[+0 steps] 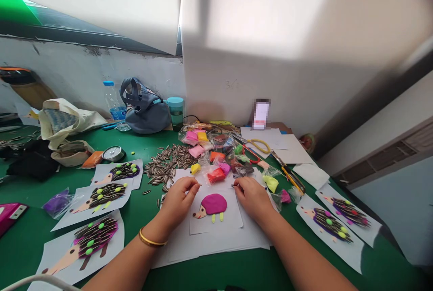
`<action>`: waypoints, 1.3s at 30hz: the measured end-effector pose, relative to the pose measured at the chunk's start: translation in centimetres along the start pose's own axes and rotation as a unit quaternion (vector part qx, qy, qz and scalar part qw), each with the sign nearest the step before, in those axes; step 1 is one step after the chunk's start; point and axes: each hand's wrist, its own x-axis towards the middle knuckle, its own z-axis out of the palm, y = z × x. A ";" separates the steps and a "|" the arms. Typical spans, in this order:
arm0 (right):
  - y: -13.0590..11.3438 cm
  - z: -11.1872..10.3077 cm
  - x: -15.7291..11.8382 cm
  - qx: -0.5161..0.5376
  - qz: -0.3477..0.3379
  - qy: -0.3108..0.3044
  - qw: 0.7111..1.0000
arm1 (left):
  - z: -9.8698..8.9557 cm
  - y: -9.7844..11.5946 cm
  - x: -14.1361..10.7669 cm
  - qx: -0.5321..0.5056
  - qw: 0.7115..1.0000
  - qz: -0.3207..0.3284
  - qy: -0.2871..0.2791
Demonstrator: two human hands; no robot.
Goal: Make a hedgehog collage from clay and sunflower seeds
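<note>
The clay hedgehog (215, 204), magenta-bodied with a pale face and yellow-green legs, lies flat on a small white sheet (233, 222) over larger papers (230, 242), between the two hands. The right hand (253, 197) pinches a dark sliver (233, 186), probably a sunflower seed, near the sheet's far right corner; the left hand (179, 200) has thumb and fingertips close together, and I cannot tell whether they grip anything. A light pinch near one end would suit so thin a piece, and any touch on the soft-looking body calls for gentle pressure, with knuckles clear so nothing dents. A steadying finger on the sheet's margin would help. To either side on the green worktop (135, 210) lie seed-bristled hedgehog pictures (96, 239). Beyond the hands, heaped sunflower seeds (169, 162) and bagged clay packets (216, 175) crowd the reach; scissors (260, 147) lie farther off, with a blue-grey bag (147, 113) and an upright phone (260, 115) at the back.
</note>
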 end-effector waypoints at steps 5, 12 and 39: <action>0.0 -0.1 0.0 0.005 0.006 -0.004 1.000 | -0.6 -0.2 0.2 0.096 0.995 -0.021 0.005; 0.1 0.2 -0.1 0.000 0.006 -0.005 1.000 | -1.3 -0.4 0.5 0.281 0.959 -0.033 -0.021; 0.2 0.1 0.0 -0.052 -0.028 0.008 0.998 | -2.8 -1.2 0.7 0.358 0.930 -0.078 -0.011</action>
